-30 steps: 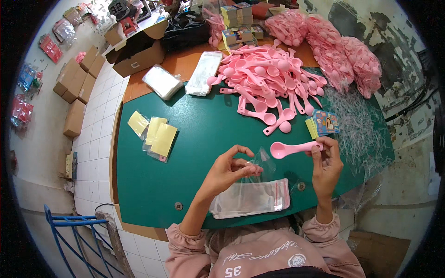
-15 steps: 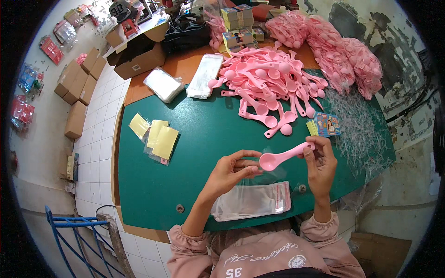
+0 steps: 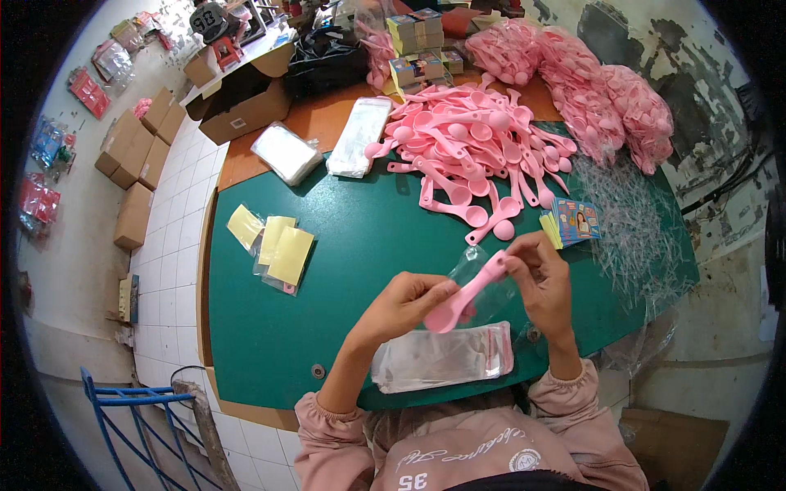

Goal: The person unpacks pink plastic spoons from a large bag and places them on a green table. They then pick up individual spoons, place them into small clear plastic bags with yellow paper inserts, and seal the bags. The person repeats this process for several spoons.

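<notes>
Two hands at work: we see both raised just above the green table (image 3: 344,270), meeting over one pink spoon (image 3: 467,295).
Left hand (image 3: 405,303): our fingers pinch the bowl end of the spoon together with the mouth of a clear bag (image 3: 483,282).
Right hand (image 3: 544,282): our fingers close on the handle end of the spoon and the upper edge of the bag.
Spoon position: it lies tilted between the hands, bowl low toward the left, handle high toward the right; it seems partly inside the bag, though the clear film makes the depth hard for us to read.
Done so far: we judge that the filled packets with yellow cards (image 3: 274,250), lying to the left, are finished pieces; they are few.
Left to do: a large heap of loose pink spoons (image 3: 467,155) lies beyond the hands, untouched.
Supplies: a stack of empty clear bags (image 3: 442,356) lies just under the hands; printed cards (image 3: 573,221) sit near the right hand.
</notes>
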`<state>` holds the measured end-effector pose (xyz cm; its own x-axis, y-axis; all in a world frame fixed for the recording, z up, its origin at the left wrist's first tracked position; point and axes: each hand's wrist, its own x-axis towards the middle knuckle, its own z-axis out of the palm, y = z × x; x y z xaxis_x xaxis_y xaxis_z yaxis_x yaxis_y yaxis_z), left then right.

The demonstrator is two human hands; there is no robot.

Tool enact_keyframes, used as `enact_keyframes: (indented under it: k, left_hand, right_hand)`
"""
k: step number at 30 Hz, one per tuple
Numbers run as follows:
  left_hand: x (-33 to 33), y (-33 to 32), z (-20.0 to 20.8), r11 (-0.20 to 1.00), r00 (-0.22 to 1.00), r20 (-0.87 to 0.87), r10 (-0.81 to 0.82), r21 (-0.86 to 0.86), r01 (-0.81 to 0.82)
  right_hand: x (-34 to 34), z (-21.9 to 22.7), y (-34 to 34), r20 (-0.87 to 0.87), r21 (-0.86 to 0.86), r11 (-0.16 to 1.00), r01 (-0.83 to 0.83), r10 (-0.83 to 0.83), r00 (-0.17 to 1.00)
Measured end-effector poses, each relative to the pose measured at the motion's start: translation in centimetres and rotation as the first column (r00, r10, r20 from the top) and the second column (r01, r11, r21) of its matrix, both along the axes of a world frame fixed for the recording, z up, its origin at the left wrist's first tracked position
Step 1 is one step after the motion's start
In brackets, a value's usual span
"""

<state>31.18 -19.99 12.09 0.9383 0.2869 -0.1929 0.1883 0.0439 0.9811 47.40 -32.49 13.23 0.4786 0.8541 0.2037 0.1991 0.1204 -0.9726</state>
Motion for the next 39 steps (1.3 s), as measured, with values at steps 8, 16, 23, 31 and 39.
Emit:
enact_keyframes:
  k: [8, 16, 23, 31, 39]
  left_hand:
    - [0.1, 0.3, 0.1, 0.949, 0.944, 0.199, 0.265, -0.224, -0.219]
    - [0.0, 1.2, -0.3, 0.9, 0.88, 0.223, 0.42, -0.224, -0.373]
    - [0.0, 1.3, -0.6, 0.929, 0.924, 0.172, 0.343, -0.207, -0.306]
    - [-0.2, 1.0, -1.2, 0.967, 0.952, 0.179, 0.246, -0.112, -0.229]
    - [-0.5, 1.4, -2.4, 0.949, 0.936, 0.17, 0.307, 0.018, -0.315]
  right_hand:
    - [4.7, -0.4, 0.2, 0.307, 0.153, 0.934, -0.323, 0.266, 0.914]
    - [18.3, -5.4, -3.6, 0.627, -0.313, 0.718, 0.621, -0.335, 0.703]
    - [13.7, -0.6, -2.4, 0.755, -0.074, 0.789, 0.61, -0.356, 0.551]
    - [2.9, 3.5, 0.7, -0.006, -0.048, 0.995, -0.087, 0.087, 0.996]
    - [2.5, 3.7, 3.0, 0.418, -0.218, 0.948, -0.234, 0.307, 0.855]
